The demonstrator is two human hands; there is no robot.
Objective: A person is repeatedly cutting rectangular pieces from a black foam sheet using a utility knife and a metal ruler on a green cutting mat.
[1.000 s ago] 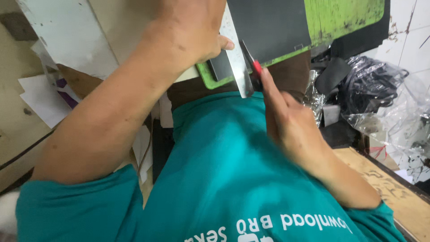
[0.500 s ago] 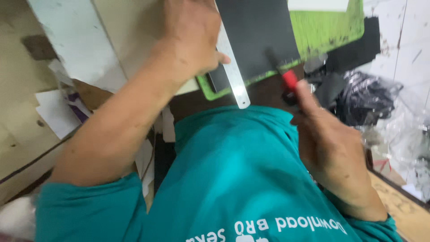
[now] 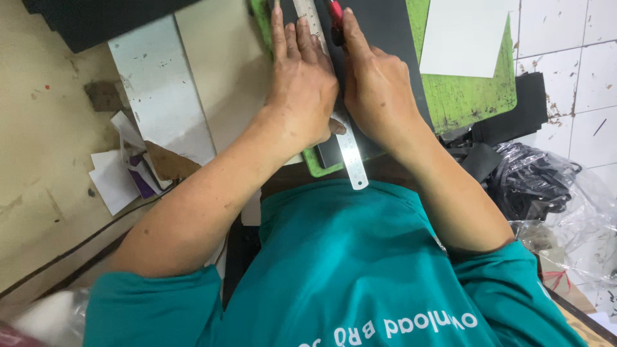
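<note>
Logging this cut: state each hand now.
Left hand: open, flat on the ruler.
Right hand: shut on the red knife, against the ruler's edge.

The counter [image 3: 218,77] is a pale beige surface. On it lies a green mat [image 3: 472,96], with a dark sheet [image 3: 385,26] and a white sheet [image 3: 466,35] on top. A grey board [image 3: 160,96] lies to the left, paper scraps [image 3: 122,173] near it. Black pieces [image 3: 527,109] sit at the mat's right edge.
</note>
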